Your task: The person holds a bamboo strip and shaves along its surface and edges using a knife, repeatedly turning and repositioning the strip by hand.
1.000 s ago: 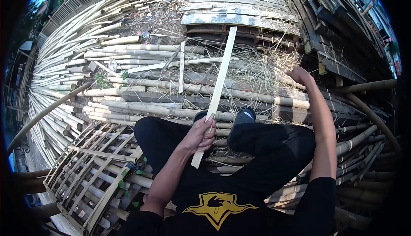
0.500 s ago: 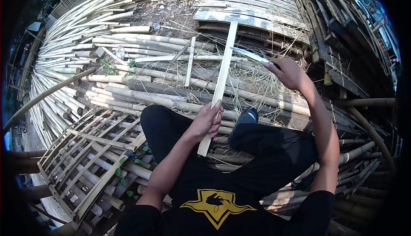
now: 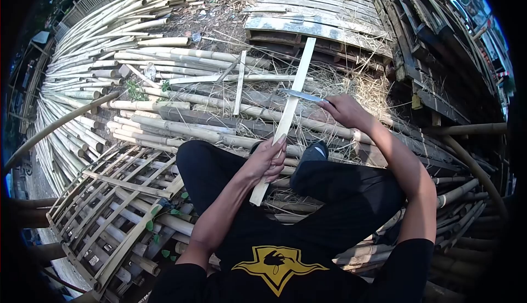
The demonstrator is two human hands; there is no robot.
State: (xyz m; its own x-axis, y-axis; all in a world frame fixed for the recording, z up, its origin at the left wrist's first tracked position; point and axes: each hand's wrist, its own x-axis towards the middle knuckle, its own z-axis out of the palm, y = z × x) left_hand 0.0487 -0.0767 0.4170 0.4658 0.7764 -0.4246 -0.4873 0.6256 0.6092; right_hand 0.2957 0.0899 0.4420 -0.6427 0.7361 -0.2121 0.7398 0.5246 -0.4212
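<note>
A long pale bamboo strip point(image 3: 301, 75) slants up and away from my lap. Near its lower end my left hand point(image 3: 265, 161) is wrapped round it, and a short piece sticks out below the fist. My right hand point(image 3: 345, 110) grips the handle of a knife point(image 3: 303, 95), whose blade points left and lies across the strip at about its middle. The handle is mostly hidden by the fingers.
Bamboo poles point(image 3: 208, 102) lie under and ahead of my crossed legs. A woven bamboo lattice point(image 3: 118, 207) is at the left, a wooden pallet point(image 3: 324, 28) ahead, and stacked pallets point(image 3: 422, 45) at the right. Straw and a short upright strip point(image 3: 240, 83) lie between.
My right hand and the knife have moved left and nearer to me along the strip. The strip's far end has tipped a little to the right and come nearer, still in my left hand.
</note>
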